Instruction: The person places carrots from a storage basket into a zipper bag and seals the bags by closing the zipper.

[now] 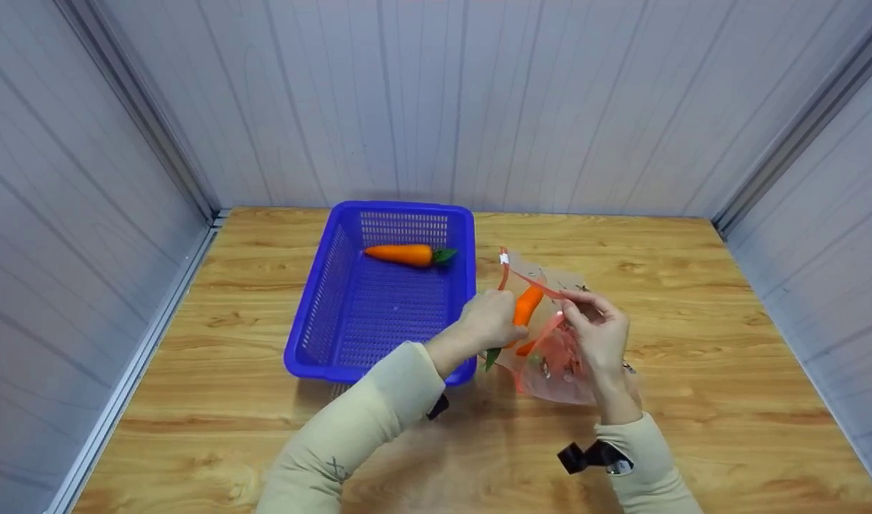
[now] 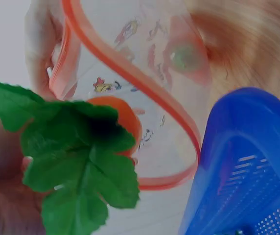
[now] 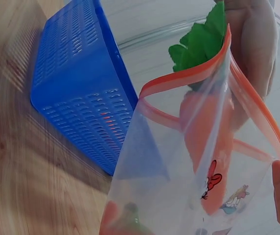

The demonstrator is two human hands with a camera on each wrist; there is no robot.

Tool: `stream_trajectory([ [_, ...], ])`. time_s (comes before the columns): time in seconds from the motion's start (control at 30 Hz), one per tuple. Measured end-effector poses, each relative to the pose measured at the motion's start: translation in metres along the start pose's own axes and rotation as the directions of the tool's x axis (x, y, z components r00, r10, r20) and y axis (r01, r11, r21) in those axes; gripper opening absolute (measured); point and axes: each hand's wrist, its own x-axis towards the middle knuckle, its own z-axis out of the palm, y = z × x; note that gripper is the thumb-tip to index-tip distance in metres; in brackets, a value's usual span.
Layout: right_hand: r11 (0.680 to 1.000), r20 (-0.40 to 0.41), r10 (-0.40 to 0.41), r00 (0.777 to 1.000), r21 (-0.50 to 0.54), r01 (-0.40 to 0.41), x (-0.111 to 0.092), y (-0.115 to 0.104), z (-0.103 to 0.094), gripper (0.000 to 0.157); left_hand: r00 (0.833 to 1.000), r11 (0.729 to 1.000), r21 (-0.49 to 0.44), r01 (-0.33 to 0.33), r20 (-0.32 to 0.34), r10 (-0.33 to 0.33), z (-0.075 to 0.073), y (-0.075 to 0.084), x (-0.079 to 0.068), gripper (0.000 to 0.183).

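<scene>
My left hand [image 1: 489, 319] grips an orange carrot [image 1: 527, 305], its green leaves [image 2: 86, 156] sticking out past the hand. The carrot's body [image 3: 206, 142] reaches down through the mouth of a clear zip bag [image 3: 150, 191] with an orange-red edge and small cartoon prints. With thumb and fingers, my right hand [image 1: 601, 335] pinches the bag's edge, and the mouth gapes. Low in the bag, a blurred red and green thing [image 3: 128, 218] shows through the plastic; its kind is unclear.
A blue plastic basket [image 1: 311, 307] stands left of the bag, close beside it. Another carrot [image 1: 403, 255] with green leaves lies at its far end. The wooden table [image 1: 228, 428] is bounded by pale panel walls [image 1: 421, 100] at the back and sides.
</scene>
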Motion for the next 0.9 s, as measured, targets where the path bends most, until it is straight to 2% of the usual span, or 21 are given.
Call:
stream_trajectory([
  [0.17, 1.0, 0.008, -0.014, 1.0, 0.018, 0.014, 0.001, 0.001, -0.001, 0.015, 0.997, 0.998, 0.07, -0.001, -0.072, 0.006, 0.009, 0.005, 0.005, 0.028],
  [0.27, 0.998, 0.01, -0.05, 0.999, 0.03, 0.05, 0.002, 0.005, -0.002, 0.012, 0.995, 0.994, 0.106, -0.009, -0.101, 0.02, 0.012, 0.006, 0.007, 0.027],
  [0.37, 0.99, 0.043, -0.095, 0.995, 0.11, 0.09, 0.005, 0.016, -0.006, 0.011, 0.995, 0.996, 0.088, 0.002, -0.097, 0.006, 0.014, 0.008, 0.011, 0.027],
  [0.47, 0.986, 0.047, -0.114, 0.992, 0.126, 0.107, 0.005, 0.017, -0.006, 0.012, 0.995, 0.997, 0.074, -0.004, -0.104, 0.011, 0.014, 0.01, 0.015, 0.024],
  [0.6, 0.989, 0.037, -0.12, 0.992, 0.09, 0.116, 0.005, 0.016, -0.006, 0.015, 0.991, 0.992, 0.115, -0.045, -0.117, 0.058, 0.014, 0.01, 0.018, 0.017],
  [0.7, 0.979, 0.062, -0.127, 0.99, 0.169, 0.115, 0.01, 0.029, -0.011, 0.014, 0.991, 0.989, 0.134, -0.058, -0.114, 0.073, 0.011, 0.008, 0.017, 0.016],
  [0.77, 0.978, 0.062, -0.12, 0.991, 0.176, 0.107, 0.01, 0.031, -0.013, 0.015, 0.991, 0.991, 0.126, -0.052, -0.115, 0.066, 0.009, 0.006, 0.016, 0.016],
  [0.9, 0.994, 0.03, -0.089, 0.996, 0.064, 0.087, 0.005, 0.016, -0.007, 0.014, 0.989, 0.989, 0.145, -0.037, -0.133, 0.056, 0.0, 0.003, 0.012, 0.019],
])
